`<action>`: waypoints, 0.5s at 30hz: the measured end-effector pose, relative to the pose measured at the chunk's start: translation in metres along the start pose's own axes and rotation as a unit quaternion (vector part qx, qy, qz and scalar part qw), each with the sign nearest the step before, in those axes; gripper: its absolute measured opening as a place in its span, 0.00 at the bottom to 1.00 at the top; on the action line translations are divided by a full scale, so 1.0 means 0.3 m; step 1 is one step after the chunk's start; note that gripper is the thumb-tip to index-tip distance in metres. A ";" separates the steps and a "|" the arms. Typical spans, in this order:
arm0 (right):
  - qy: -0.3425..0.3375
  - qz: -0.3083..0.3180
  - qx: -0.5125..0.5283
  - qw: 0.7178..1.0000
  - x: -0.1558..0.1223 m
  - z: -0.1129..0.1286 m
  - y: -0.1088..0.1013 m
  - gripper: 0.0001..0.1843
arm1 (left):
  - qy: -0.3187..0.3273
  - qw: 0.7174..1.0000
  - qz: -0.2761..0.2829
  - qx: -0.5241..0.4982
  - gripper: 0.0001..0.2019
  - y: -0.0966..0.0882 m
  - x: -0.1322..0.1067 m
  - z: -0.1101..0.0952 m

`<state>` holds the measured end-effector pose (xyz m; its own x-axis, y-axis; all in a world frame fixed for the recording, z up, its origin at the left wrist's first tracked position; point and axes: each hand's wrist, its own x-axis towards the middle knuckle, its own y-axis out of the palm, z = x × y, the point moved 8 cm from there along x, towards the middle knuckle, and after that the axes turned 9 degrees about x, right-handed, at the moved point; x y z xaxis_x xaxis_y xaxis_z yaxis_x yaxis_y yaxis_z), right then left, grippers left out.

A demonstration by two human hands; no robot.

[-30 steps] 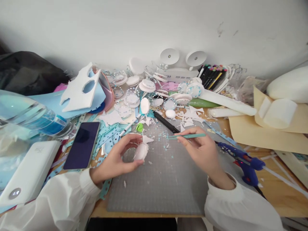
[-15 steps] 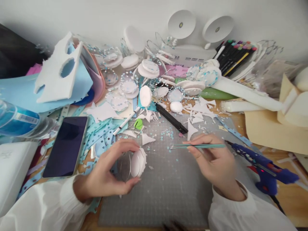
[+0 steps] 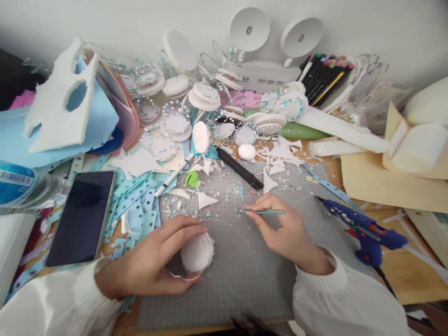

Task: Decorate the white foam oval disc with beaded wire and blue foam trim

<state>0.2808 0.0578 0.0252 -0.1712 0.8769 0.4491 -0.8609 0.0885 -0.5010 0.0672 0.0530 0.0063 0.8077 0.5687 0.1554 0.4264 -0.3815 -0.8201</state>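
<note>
My left hand [image 3: 159, 256] curls around a round white foam disc [image 3: 197, 255] with a thin wire loop, its fingers on the far edge and the thumb on the near one. The disc's flat face points mostly upward, low over the grey cutting mat [image 3: 224, 298]. Between the thumb and fingers of my right hand [image 3: 280, 226] is a pair of teal tweezers [image 3: 268, 212], pointing left. Their tips are down at the mat, beside tiny blue star confetti [image 3: 236, 191]. Whether the tips grip a piece is too small to tell.
A blue glue gun [image 3: 364, 228] lies at right, a phone [image 3: 82, 217] at left beside blue paper strips [image 3: 135, 205]. Behind the mat's middle are a black utility knife [image 3: 238, 167], a green round piece [image 3: 192, 178], foam scraps [image 3: 206, 200] and several decorated white discs [image 3: 205, 95].
The disc in my left hand has turned from nearly on edge to facing up. My right hand has brought the tweezers down to the confetti, their arms now closer together. The view has shifted slightly.
</note>
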 end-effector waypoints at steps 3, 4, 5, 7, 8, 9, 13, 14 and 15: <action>0.024 -0.014 0.020 0.999 -0.005 -0.017 0.003 0.07 | 0.009 1.000 0.003 0.007 0.33 -0.005 0.009 -0.010; 0.037 -0.022 0.031 0.999 -0.005 -0.023 0.001 0.06 | 0.013 1.000 0.004 0.009 0.33 -0.006 0.011 -0.012; 0.048 -0.033 0.044 0.997 -0.005 -0.027 -0.003 0.06 | 0.017 1.000 0.004 0.009 0.34 -0.007 0.013 -0.013; 0.063 -0.064 0.080 0.993 -0.001 -0.026 -0.018 0.05 | 0.026 1.000 0.005 0.007 0.36 -0.008 0.016 -0.015; 0.069 -0.082 0.102 0.989 0.002 -0.023 -0.027 0.05 | 0.032 0.999 0.005 0.003 0.39 -0.009 0.017 -0.015; 0.077 -0.102 0.125 0.984 0.004 -0.021 -0.036 0.05 | 0.038 0.999 0.002 -0.004 0.42 -0.012 0.017 -0.015; 0.130 -0.155 0.211 0.956 0.006 -0.030 -0.040 0.07 | 0.033 0.996 -0.047 -0.075 0.40 -0.045 0.014 0.000; 0.143 -0.160 0.236 0.948 0.007 -0.035 -0.030 0.08 | 0.018 0.993 -0.067 -0.094 0.33 -0.057 0.012 0.010; 0.155 -0.159 0.265 0.938 0.010 -0.039 -0.013 0.09 | -0.001 0.990 -0.089 -0.108 0.25 -0.069 0.010 0.022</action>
<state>0.2893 0.0656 0.0198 0.2124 0.9484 0.2355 -0.9761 0.1944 0.0974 0.0582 0.0673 0.0201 0.7115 0.6424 0.2848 0.6387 -0.4223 -0.6432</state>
